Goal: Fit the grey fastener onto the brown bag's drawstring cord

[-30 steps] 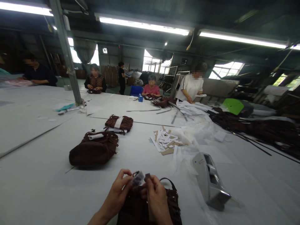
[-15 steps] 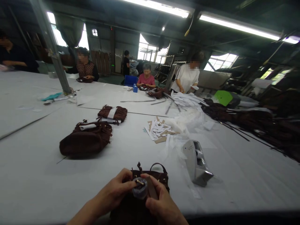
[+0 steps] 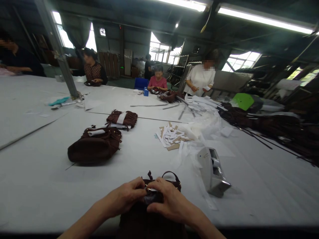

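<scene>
A dark brown handbag (image 3: 149, 219) lies at the table's near edge in front of me, its curved handle standing up behind my fingers. At its top is a metal fitting in clear plastic wrap (image 3: 151, 199), partly hidden by my hands. My left hand (image 3: 124, 199) pinches the fitting from the left with thumb and forefinger. My right hand (image 3: 171, 200) curls round it from the right, fingertips on top and thumb below. Whether a strip still lies under the right fingers, I cannot tell.
Two brown bags, one plain-bottomed (image 3: 93, 149) and one fringed (image 3: 122, 119), lie ahead left. A grey tape dispenser (image 3: 213, 172) stands right, beside paper and card strips (image 3: 171, 136). Dark straps and bags (image 3: 274, 129) are heaped far right. Several people work around the table.
My right hand has turned over and moved left onto the wrapped fitting. The brownish flat strip it held is now out of sight. The left hand keeps its pinch.
</scene>
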Demonstrator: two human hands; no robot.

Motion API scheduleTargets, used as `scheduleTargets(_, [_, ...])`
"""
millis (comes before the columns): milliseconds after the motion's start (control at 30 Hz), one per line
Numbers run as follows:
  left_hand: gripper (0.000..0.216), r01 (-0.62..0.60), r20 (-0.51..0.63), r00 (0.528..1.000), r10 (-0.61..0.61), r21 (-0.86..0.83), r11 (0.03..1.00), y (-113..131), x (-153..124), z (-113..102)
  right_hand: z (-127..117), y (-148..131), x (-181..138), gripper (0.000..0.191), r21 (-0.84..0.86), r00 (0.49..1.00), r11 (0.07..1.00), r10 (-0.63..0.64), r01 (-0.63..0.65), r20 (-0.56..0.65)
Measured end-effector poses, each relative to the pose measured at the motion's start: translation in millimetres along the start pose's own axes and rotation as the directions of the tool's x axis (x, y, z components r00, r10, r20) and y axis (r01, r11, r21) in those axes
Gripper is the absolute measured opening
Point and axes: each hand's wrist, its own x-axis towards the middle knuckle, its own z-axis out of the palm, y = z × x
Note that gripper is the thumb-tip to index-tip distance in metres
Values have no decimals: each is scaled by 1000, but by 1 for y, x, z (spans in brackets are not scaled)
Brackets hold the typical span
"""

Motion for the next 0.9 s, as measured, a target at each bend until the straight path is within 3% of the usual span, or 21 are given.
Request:
scheduleTargets(133, [24, 13, -8, 1000, -13, 31, 999, -8, 0, 1, -1, -2, 1, 31, -77, 1000, 997, -16, 16, 11])
scheduleTargets(300, [20, 10, -153, 988, -21, -74, 997, -26, -1, 12, -2, -3, 0, 23, -192, 998, 979, -65, 68, 22])
scheduleTargets(400, [23, 69, -254, 961, -111, -167, 984, -33, -1, 18, -2, 1, 3, 20, -243, 996, 966, -79, 87, 43])
scheduleTargets(500, [19, 79, -272, 956, -114, -137, 987, -27, 0, 18, 1, 5, 6, 18, -162, 989, 976, -136, 144, 63])
scheduleTargets(600, [22, 26, -176, 984, -39, -78, 997, -11, 2, 11, 4, 7, 9, 17, -71, 987, 984, -162, 163, 24])
scheduleTargets(667, [29, 44, -137, 989, -58, -106, 993, -2, 4, 6, 6, 7, 13, 13, 17, 993, 993, -115, 115, -32])
scheduleTargets(733, [23, 102, -139, 983, -122, -141, 985, 2, 9, 2, 10, 8, 19, 22, 204, 998, 979, -8, 21, -63])
scheduleTargets(800, [28, 161, -159, 968, -195, -208, 965, -2, 17, 1, 15, 11, 28, 35, 458, 990, 881, 140, -121, -8])
scheduleTargets(900, [38, 200, -128, 947, -296, -486, 850, -16, 29, 2, 25, 17, 47, 41, 762, 941, 573, 306, -301, 142])
